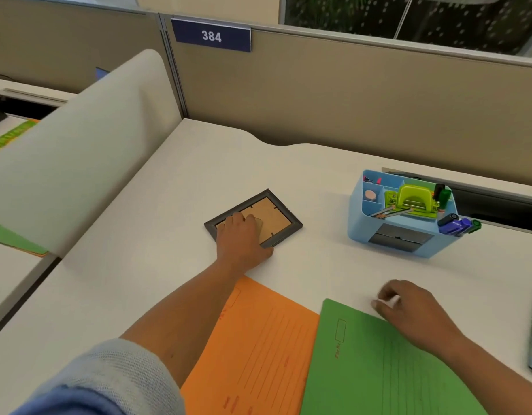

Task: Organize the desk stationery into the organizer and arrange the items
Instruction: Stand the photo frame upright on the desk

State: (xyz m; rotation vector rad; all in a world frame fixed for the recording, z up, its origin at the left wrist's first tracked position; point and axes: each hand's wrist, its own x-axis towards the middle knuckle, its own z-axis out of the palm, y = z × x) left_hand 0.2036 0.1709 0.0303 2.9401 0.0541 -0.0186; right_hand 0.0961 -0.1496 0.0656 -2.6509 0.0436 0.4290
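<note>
While left hand [239, 238] covers picture frame [254, 218], organizer [404, 214] well apart, right

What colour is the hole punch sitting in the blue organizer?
Lime green hole punch, seen clearly in the head view.

Filled blue organizer [402, 235] stands right of face-down frame [284, 218].

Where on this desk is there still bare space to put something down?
The widest bare patch is the back of the desk, between the partition and the picture frame. Another lies between the frame and the blue organizer. The left side beside the left hand is bare too. The front is crowded: orange folder, green folder and right hand.
</note>
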